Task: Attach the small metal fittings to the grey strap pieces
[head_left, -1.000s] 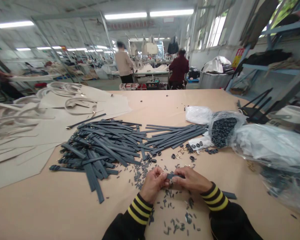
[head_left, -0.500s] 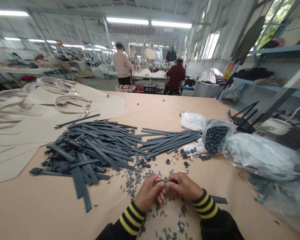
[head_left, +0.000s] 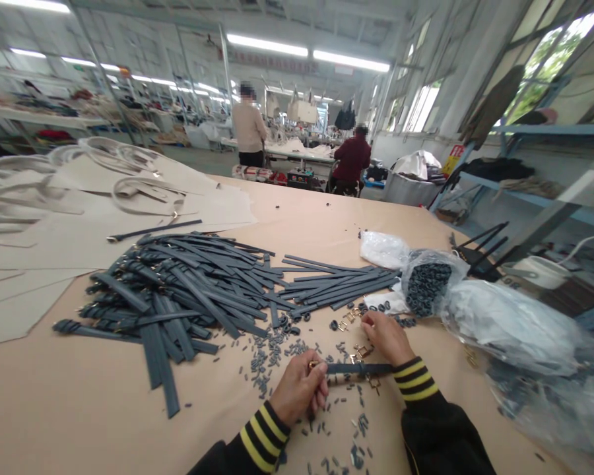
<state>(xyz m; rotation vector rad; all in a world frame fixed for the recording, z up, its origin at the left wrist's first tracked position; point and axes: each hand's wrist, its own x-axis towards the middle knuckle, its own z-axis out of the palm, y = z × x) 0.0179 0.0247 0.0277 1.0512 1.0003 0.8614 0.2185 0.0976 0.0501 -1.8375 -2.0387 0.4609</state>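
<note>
My left hand point(head_left: 301, 386) is closed, its thumb and fingers pinching the buckle end of a dark grey strap point(head_left: 344, 369). A bit of gold metal shows at the pinch. The strap runs right, passing under my right wrist. My right hand point(head_left: 387, 335) is raised off the strap, its fingers loosely bent and apart beside the loose gold buckles point(head_left: 344, 323) and dark strap loops point(head_left: 379, 307). I see nothing held in it, though its fingertips are partly hidden. More gold buckles point(head_left: 361, 353) lie just behind the strap. Small dark offcuts point(head_left: 270, 356) are scattered around my left hand.
A big heap of dark straps point(head_left: 188, 284) lies left, with loose straps point(head_left: 341, 284) beside it. Beige bag panels point(head_left: 198, 204) cover the far left. Right are a bag of dark loops point(head_left: 428, 287) and plastic bags point(head_left: 509, 323). Two people stand or sit beyond the table.
My right hand has left the strap end beside my left hand and moved right and away from me, towards the buckles and loops. The strap now shows stretched out. My left hand stays put.
</note>
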